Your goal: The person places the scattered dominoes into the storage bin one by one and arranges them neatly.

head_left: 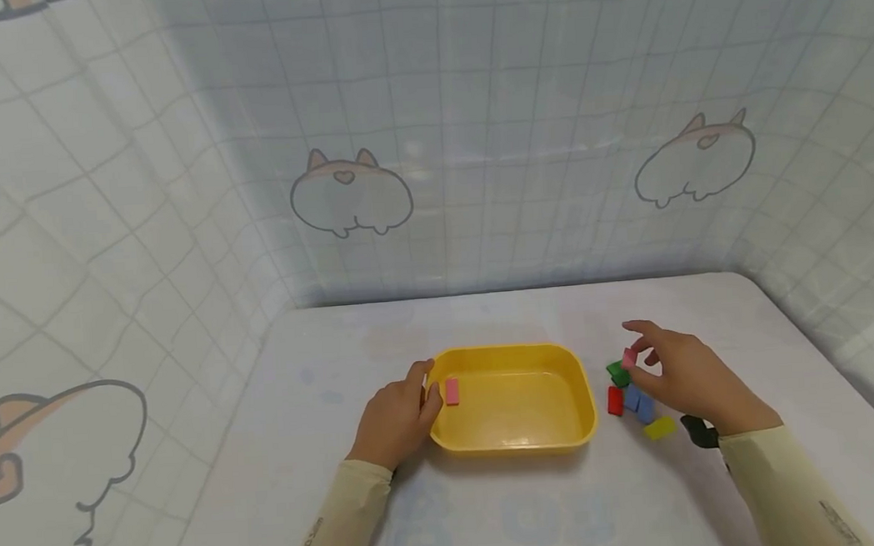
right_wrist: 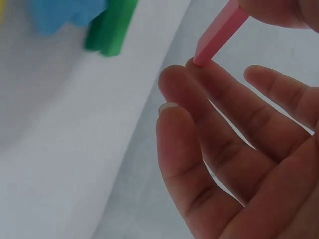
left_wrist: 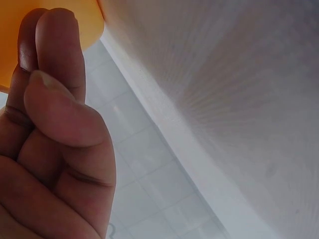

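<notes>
A shallow yellow tray (head_left: 515,450) stands on the table with one pink block (head_left: 453,391) inside, near its left end. At that end my left hand (head_left: 397,417) grips the rim; in the left wrist view a corner of the tray (left_wrist: 92,25) shows behind the fingers. Over on the right, my right hand (head_left: 679,375) pinches a second pink block (right_wrist: 219,37) between the thumb and a fingertip, above a small pile. In the pile lie green blocks (head_left: 618,374), a red block (head_left: 615,401), blue blocks (head_left: 645,409) and a yellow-green block (head_left: 660,428).
A black object (head_left: 698,432), partly hidden, shows by the right wrist. The white table (head_left: 322,355) ends at a back edge, beyond which hangs a white gridded sheet (head_left: 465,246) with cartoon animal prints. Similar sheeting encloses both sides.
</notes>
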Action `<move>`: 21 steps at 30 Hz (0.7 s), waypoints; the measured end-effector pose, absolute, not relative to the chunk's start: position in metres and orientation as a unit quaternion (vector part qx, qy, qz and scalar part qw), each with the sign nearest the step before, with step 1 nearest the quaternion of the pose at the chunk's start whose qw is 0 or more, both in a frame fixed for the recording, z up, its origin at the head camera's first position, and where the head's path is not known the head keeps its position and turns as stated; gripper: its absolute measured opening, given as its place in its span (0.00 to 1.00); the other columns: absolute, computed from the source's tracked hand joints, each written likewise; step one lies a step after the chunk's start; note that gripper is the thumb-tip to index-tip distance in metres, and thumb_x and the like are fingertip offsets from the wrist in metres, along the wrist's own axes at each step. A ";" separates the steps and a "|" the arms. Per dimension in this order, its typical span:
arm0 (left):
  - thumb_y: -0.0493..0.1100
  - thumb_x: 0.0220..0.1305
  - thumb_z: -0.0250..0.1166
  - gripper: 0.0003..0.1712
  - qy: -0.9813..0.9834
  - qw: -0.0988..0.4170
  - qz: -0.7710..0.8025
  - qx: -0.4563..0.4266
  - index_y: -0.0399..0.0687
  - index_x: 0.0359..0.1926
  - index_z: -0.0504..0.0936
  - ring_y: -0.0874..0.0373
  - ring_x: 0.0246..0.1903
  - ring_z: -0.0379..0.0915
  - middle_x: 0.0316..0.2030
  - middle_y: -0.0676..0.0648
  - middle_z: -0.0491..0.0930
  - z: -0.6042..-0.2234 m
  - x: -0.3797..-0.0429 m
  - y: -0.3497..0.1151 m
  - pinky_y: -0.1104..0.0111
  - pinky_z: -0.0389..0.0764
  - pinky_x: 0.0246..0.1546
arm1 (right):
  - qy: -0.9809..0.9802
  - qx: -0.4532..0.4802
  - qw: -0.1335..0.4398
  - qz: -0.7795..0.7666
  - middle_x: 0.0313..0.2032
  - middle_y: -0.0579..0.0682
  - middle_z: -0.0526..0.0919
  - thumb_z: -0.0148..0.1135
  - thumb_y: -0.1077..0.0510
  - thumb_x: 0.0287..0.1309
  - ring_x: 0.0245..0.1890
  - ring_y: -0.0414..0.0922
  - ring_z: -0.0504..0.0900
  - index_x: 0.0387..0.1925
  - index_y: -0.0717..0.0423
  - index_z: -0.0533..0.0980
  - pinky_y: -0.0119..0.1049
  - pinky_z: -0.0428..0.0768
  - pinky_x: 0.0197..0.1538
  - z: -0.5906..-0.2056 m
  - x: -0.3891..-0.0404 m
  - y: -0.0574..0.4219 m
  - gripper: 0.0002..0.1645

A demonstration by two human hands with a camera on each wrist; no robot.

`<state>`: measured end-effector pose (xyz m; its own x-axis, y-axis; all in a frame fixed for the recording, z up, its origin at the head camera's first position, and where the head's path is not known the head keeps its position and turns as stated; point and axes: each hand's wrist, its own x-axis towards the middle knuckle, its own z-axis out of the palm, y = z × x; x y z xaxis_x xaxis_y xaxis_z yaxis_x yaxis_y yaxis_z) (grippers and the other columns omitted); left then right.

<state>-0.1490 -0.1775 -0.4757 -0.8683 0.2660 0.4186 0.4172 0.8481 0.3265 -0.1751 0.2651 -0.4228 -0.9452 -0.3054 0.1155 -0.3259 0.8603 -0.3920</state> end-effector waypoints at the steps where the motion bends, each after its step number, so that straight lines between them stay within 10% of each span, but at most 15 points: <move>1: 0.49 0.76 0.57 0.22 -0.944 0.182 -0.207 -0.181 0.46 0.64 0.78 0.65 0.12 0.52 0.13 0.61 0.60 -0.476 -0.149 -0.177 0.70 0.62 0.15 | -0.964 0.166 0.026 0.207 0.50 0.50 0.86 0.72 0.52 0.64 0.45 0.51 0.85 0.72 0.55 0.68 0.51 0.87 0.44 -0.421 -0.177 0.262 0.39; 21: 0.49 0.75 0.60 0.22 -0.942 0.187 -0.203 -0.189 0.43 0.63 0.79 0.65 0.12 0.53 0.13 0.61 0.60 -0.478 -0.146 -0.180 0.70 0.62 0.15 | -0.945 0.257 0.048 0.195 0.46 0.41 0.85 0.71 0.50 0.62 0.44 0.45 0.85 0.72 0.50 0.71 0.46 0.86 0.47 -0.381 -0.201 0.163 0.38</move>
